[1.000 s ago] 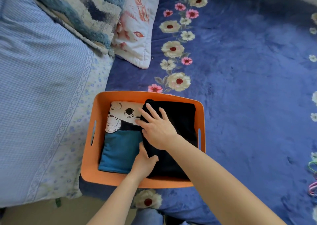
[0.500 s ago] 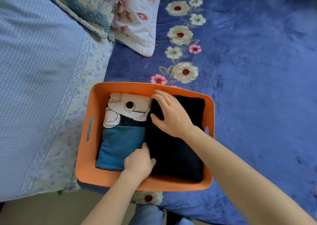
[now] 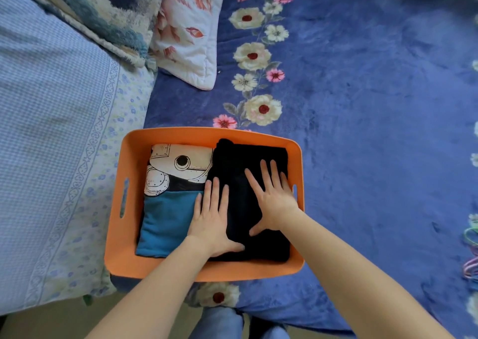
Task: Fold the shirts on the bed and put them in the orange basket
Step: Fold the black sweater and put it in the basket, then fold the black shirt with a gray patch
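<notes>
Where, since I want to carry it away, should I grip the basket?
On the basket, probably the left slot and right slot, reached from the two outer sides: they pierce opposite walls, and the rim is otherwise smooth.

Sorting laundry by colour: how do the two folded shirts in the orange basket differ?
The black shirt is plain; the blue shirt carries a white printed graphic. The black shirt lies right, the blue shirt left. The right hand rests flat on the black shirt alone; the left hand straddles both. Both lie folded, side by side, in the basket.
</notes>
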The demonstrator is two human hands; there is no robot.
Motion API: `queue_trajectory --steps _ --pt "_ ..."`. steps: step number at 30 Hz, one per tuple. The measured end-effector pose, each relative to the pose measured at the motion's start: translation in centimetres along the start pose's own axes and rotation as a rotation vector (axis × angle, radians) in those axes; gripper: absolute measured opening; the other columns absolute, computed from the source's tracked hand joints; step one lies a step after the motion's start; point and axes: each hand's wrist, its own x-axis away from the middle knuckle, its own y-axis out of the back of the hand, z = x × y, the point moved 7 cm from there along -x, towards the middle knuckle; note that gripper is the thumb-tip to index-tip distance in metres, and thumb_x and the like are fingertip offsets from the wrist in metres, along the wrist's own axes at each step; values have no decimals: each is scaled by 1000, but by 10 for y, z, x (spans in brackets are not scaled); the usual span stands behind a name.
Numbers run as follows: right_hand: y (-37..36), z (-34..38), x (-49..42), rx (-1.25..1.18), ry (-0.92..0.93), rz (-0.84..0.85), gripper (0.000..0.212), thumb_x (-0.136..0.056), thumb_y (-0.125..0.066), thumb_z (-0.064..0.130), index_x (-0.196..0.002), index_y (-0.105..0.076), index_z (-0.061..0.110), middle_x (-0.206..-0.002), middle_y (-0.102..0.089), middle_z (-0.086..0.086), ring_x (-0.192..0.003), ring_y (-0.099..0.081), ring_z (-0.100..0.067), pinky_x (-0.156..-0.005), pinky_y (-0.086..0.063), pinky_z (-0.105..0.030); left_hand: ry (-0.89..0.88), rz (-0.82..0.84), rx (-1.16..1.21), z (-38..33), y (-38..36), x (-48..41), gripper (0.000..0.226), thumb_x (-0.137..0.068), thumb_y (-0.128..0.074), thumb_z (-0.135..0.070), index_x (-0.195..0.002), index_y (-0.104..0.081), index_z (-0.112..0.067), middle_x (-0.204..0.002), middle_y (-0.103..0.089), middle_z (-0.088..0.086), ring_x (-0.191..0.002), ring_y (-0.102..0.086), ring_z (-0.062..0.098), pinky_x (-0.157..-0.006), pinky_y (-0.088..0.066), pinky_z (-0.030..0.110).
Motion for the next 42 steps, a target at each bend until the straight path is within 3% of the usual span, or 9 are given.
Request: queue_trajectory --steps 6,10,13,17,24,31,35,42 --pt "4 4 20 -64 4 -85 126 -70 -72 60 -150 18 22 -158 14 -15 -145 15 -34 -118 -2 -47 43 28 -30 -6 4 10 135 -68 -63 -71 -140 32 -8 -141 46 17 -134 38 31 -115 8 46" --pt "17 7 52 -119 48 -201 90 -89 -59 40 -152 -3 12 -159 -7 -14 -147 -1 -29 -118 -5 -41 89 64 46 -13 9 29 104 -86 -55 -54 -149 15 -10 -153 29 17 -142 26 30 -117 1 45" --pt "31 -10 97 -186 61 -339 73 -95 -50 32 -152 -9 10 -159 -13 -10 -147 -5 -26 -119 -4 -35 123 -27 165 -41 16 52 82 -96 -45 -42 -152 6 -12 -157 18 16 -145 18 29 -118 -1 44" --pt "28 -53 157 -277 -25 -381 70 -95 -50 35 -151 -16 11 -158 -18 -6 -147 -10 -24 -118 -7 -34 81 -212 225 -98 29 82 69 -95 -45 -30 -151 -10 -10 -158 1 18 -146 3 30 -118 -6 40" --pt "-28 -166 331 -391 -259 -443 61 -93 -53 35 -144 -30 10 -150 -32 -6 -142 -23 -20 -111 -22 -28 -97 -278 83 -271 27 147 61 -95 -46 -29 -147 -23 -8 -155 -9 20 -144 -7 32 -115 -12 39" --pt "-114 -304 511 -469 -561 -449 61 -91 -55 37 -141 -35 10 -140 -43 -9 -132 -36 -25 -107 -33 -36 -323 -221 -115 -461 -4 192 53 -94 -49 -32 -140 -36 -11 -154 -13 18 -143 -9 31 -112 -21 39" --pt "-162 -376 612 -503 -769 -451 60 -92 -52 41 -141 -34 12 -140 -42 -8 -131 -36 -25 -106 -34 -37 -442 -184 -252 -573 -21 210 56 -93 -51 -38 -140 -36 -12 -152 -17 17 -141 -13 32 -110 -24 40" --pt "-185 -480 708 -552 -923 -510 58 -94 -50 39 -143 -32 13 -144 -37 -7 -134 -31 -25 -106 -32 -36 -700 -252 -404 -748 -11 233 53 -92 -53 -37 -138 -40 -14 -147 -25 15 -138 -18 33 -107 -29 45"
